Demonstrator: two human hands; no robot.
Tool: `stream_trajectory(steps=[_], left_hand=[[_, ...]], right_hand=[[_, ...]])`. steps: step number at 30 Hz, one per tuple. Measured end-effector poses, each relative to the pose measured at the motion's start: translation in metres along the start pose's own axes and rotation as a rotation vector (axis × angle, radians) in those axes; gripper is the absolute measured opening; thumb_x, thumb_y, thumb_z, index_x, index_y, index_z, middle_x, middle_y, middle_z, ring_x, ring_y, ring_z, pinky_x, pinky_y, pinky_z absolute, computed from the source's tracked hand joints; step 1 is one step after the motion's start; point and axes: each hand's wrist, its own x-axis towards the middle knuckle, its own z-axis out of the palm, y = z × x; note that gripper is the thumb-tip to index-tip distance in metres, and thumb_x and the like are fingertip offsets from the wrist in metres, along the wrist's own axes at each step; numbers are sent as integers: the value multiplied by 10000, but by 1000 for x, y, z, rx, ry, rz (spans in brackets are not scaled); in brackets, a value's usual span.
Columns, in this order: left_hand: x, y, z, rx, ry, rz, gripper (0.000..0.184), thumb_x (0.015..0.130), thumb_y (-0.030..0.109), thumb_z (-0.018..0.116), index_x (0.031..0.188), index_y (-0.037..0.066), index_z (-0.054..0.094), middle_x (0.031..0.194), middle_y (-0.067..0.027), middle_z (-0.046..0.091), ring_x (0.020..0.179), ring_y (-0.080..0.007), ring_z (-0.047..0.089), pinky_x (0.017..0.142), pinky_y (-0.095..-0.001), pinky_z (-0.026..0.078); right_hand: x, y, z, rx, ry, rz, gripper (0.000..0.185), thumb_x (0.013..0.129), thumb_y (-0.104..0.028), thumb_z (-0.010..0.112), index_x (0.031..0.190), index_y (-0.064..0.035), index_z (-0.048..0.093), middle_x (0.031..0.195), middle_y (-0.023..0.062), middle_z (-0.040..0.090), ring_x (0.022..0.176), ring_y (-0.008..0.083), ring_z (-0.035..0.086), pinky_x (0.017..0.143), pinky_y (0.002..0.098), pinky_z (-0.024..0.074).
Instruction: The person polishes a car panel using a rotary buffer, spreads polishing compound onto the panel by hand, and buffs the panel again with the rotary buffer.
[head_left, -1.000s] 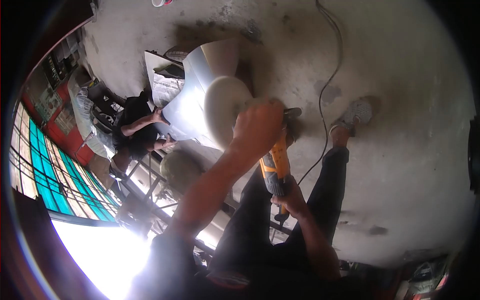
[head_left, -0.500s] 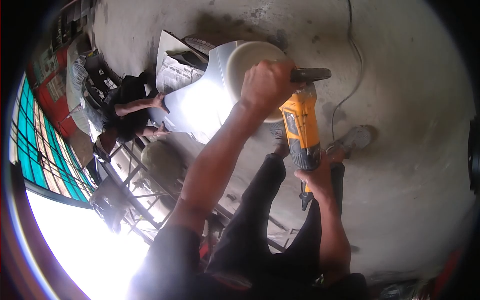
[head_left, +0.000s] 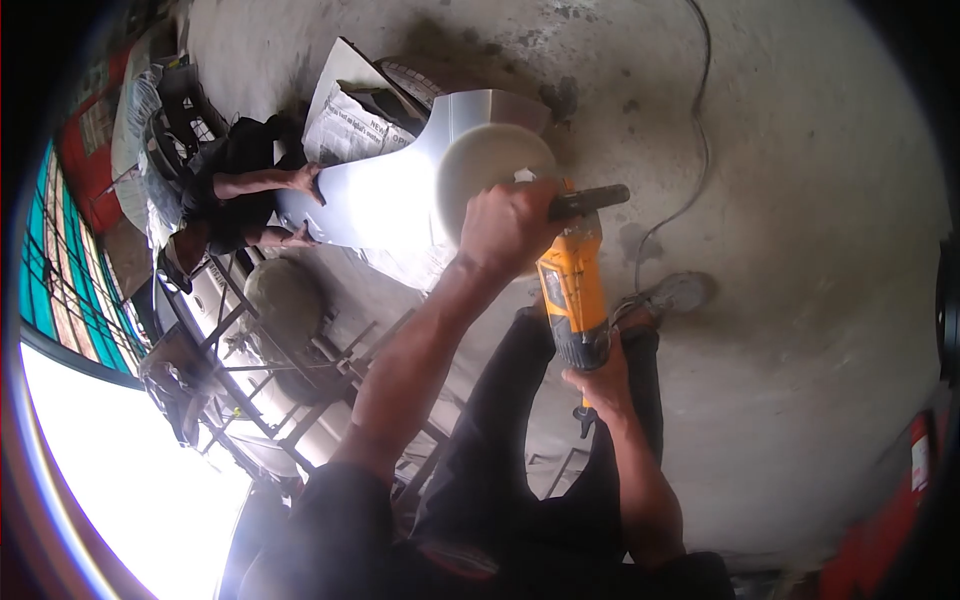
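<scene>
Gripping a yellow-and-black power tool (head_left: 573, 285) in both hands, with a round pale pad (head_left: 490, 165) over a glossy silver-white panel (head_left: 375, 200).

Curling the left hand (head_left: 508, 225) around the front of the tool, at the inner end of a black bar-shaped handle (head_left: 592, 202), close beside the pad; wrapping the right hand (head_left: 603, 385) around the rear end, just behind the black housing. Overlapping the panel's right-hand part with the pad, though unable to tell how firmly it presses. Facing, farther left, another person's two hands (head_left: 306, 182) on the panel's far end, printed newspaper (head_left: 345, 125) along its upper edge, and, to the right, a thin dark cable (head_left: 707, 150) curving across the grey concrete floor (head_left: 810, 260).
</scene>
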Motion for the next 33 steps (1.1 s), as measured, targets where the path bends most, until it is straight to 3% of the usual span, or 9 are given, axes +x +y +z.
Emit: stream_trajectory(steps=[2, 8, 12, 14, 16, 24, 29, 32, 33], left_hand=[[15, -1, 1, 9, -2, -19, 311, 781, 314, 876, 929, 81, 732, 759, -110, 723, 726, -329, 734, 650, -419, 578], [45, -15, 0, 0, 133, 28, 300, 791, 301, 867, 918, 69, 724, 763, -97, 737, 703, -284, 746, 643, -385, 593], [22, -17, -4, -41, 104, 33, 302, 788, 299, 871, 913, 66, 724, 749, -99, 731, 687, -274, 743, 624, -377, 591], [-3, -17, -9, -62, 100, 49, 308, 782, 304, 878, 905, 67, 722, 731, -105, 720, 676, -281, 739, 608, -376, 587], [-25, -19, -10, -86, 117, 59, 298, 782, 292, 877, 907, 71, 723, 729, -101, 716, 688, -288, 737, 614, -389, 586], [3, -18, -15, 0, -30, 19, 293, 841, 344, 822, 1002, 110, 750, 790, -129, 739, 766, -314, 751, 661, -410, 593], [46, -21, -18, 56, -75, 144, 326, 884, 414, 775, 991, 107, 743, 803, -131, 745, 757, -328, 755, 693, -438, 602], [26, -17, -25, 5, -63, 142, 321, 886, 407, 775, 949, 96, 725, 799, -136, 741, 759, -331, 754, 699, -442, 601], [12, -14, -33, -13, -94, 87, 333, 866, 409, 788, 924, 91, 710, 792, -140, 736, 754, -341, 745, 698, -446, 597]], right_hand=[[15, -3, -7, -57, 24, -112, 643, 682, -50, 764, 1259, 11, 485, 1029, 108, 632, 915, 194, 643, 813, 331, 532], [47, -37, -12, -153, 35, -30, 721, 658, -61, 801, 1298, -1, 476, 1111, 120, 598, 886, 206, 623, 712, 352, 525], [26, -21, -1, -273, 76, -113, 787, 648, -80, 815, 1343, 5, 458, 1177, 127, 598, 1028, 212, 615, 889, 339, 505], [5, -16, 8, -68, -7, 63, 846, 657, -45, 812, 1413, -1, 433, 1224, 113, 588, 1135, 206, 593, 993, 327, 466], [-11, 0, 18, -122, 53, -114, 628, 708, -41, 777, 1261, -7, 480, 1050, 69, 631, 936, 158, 634, 863, 317, 516], [18, 8, 27, -4, 75, -148, 676, 680, -10, 786, 1288, -17, 490, 1090, 44, 622, 948, 157, 630, 869, 303, 512], [34, -25, 36, 56, 74, -8, 621, 652, 3, 786, 1202, -22, 501, 974, 63, 589, 745, 145, 588, 626, 328, 499], [15, -12, 48, 57, 159, -125, 645, 641, 10, 784, 1220, -23, 502, 974, 63, 586, 746, 147, 584, 628, 321, 500], [4, -5, 42, 45, 111, -43, 702, 634, 15, 783, 1273, -24, 494, 1011, 70, 590, 787, 172, 602, 705, 332, 529]])
